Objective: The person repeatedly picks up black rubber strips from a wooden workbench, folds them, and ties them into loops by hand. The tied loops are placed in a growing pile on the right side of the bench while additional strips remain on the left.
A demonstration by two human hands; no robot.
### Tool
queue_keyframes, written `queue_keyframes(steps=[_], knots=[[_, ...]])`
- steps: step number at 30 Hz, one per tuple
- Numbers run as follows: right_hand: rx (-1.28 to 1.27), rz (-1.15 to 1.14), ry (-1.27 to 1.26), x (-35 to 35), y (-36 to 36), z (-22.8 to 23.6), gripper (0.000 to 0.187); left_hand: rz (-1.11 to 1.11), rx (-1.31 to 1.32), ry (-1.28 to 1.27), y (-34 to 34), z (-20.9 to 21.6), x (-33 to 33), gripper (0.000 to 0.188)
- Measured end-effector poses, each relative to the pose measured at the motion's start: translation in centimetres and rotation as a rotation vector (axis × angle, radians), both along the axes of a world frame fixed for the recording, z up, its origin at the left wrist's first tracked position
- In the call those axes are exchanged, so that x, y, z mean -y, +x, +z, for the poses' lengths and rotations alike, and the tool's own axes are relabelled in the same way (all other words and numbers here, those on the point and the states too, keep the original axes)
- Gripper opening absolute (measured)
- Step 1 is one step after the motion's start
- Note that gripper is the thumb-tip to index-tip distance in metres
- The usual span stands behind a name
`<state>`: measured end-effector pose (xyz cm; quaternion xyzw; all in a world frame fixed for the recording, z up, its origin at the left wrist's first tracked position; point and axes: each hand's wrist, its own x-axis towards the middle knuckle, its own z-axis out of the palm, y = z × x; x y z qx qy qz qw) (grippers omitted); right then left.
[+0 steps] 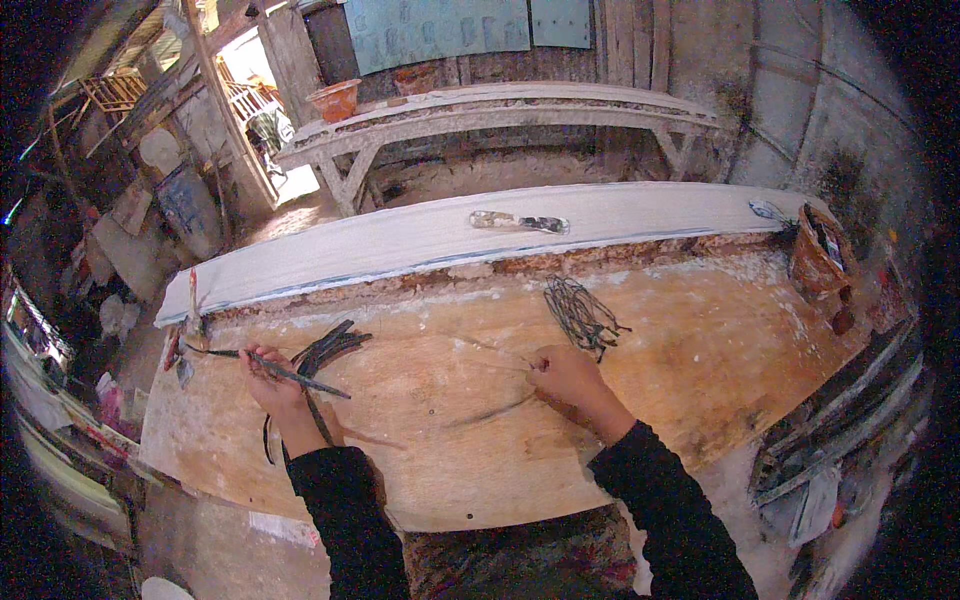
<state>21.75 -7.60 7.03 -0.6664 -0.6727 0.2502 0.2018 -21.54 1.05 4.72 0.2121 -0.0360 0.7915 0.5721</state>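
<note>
My left hand is closed round a long, narrow dark strip, which sticks out past both sides of the fingers. A small bundle of flat dark strips lies on the wooden board just beyond this hand. More dark strip hangs in a loop by my left wrist. To the right, my right hand pinches low over the board; a thin line runs left from its fingertips, too faint to name. Just past the right hand lies a looped bunch of thin dark cord.
Along the board's far side runs a raised whitish plank with a scraper-like tool on it. A terracotta-coloured pot holding tools stands at the right end. Another bench with pots is behind. Stacked boards border the right.
</note>
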Motion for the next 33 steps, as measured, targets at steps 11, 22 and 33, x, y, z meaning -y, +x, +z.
queue_keyframes(steps=[11,22,33], knots=[[-0.008,-0.007,0.029,-0.2,0.7,-1.2,0.028,-0.174,-0.472,-0.533,17.6,3.9,3.3,0.01],[-1.198,0.054,-0.103,1.7,-3.4,0.9,0.031,-0.461,-0.896,-0.467,24.2,2.0,6.8,0.009],[-0.97,0.067,-0.087,1.5,-2.4,0.7,0.012,-0.376,-1.213,-0.347,24.4,1.1,7.2,0.01]])
